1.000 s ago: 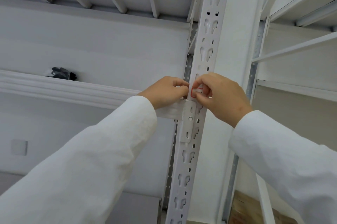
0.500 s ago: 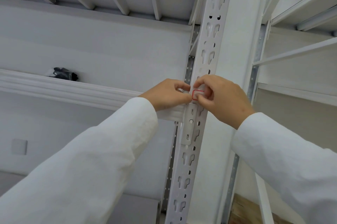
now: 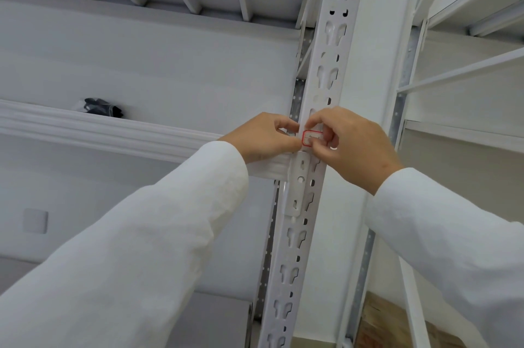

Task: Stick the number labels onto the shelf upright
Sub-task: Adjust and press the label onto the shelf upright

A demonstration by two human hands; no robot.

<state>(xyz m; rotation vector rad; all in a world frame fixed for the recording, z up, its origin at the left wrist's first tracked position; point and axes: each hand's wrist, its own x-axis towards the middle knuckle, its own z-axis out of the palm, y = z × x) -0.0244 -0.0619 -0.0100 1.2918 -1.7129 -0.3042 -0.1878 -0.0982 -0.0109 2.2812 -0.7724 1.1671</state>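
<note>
Label [image 3: 311, 138] now more exposed mid-frame on upright [image 3: 326, 64]; both hands, left [image 3: 262, 139] and right [image 3: 354, 146], pinch its edges. Thin, floppy, sticky: hold edges only, press flat

Two hands [image 3: 306, 140], one red-bordered label [image 3: 311, 138], one slotted upright [image 3: 317, 109], one dark bundle [image 3: 99, 106].

painted white metal upright [image 3: 317, 87] is showing smooth and matt, red-edged paper label [image 3: 311, 138] is looking slightly glossy, white cloth sleeves [image 3: 158, 237] are creasing softly.
</note>
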